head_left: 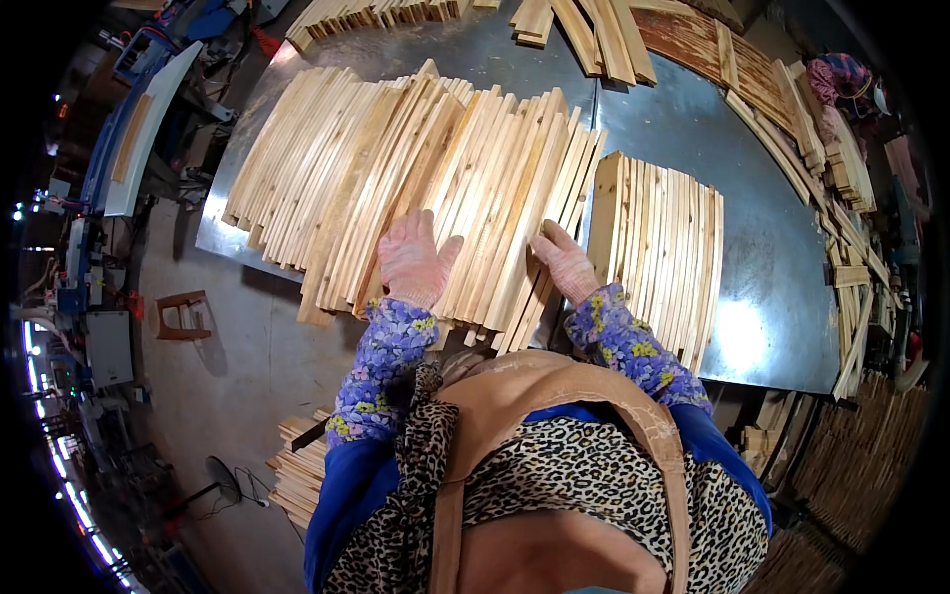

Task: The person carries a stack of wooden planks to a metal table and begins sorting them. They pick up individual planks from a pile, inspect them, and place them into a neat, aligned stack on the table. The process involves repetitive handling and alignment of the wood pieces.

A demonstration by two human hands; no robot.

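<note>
Across the metal table [683, 114] in front of me lies a wide row of wooden strips [485, 188], packed side by side with their lengths running away from me, their ends uneven and a few near ends poking past the table's edge. On the near part of that row my left hand [416, 259] rests flat, palm down, with the fingers close together and the thumb spread away from them. At the row's right end is my right hand [566, 259], its fingertips against the outer strips; I cannot tell whether thumb and fingers are clamped on any one piece. Both hands are in pale pink gloves, below flowered sleeves [381, 356].

Just to the right of the row stands a shorter block of strips [671, 257], a slim gap between the two. Beyond the row lie another bundle of strips [381, 12] and, farther right, some loose planks [599, 40]. On the floor, left of the row, is a small brown wooden stool [185, 317]; nearer me than the row, a stack of strips [300, 485] sits low down.
</note>
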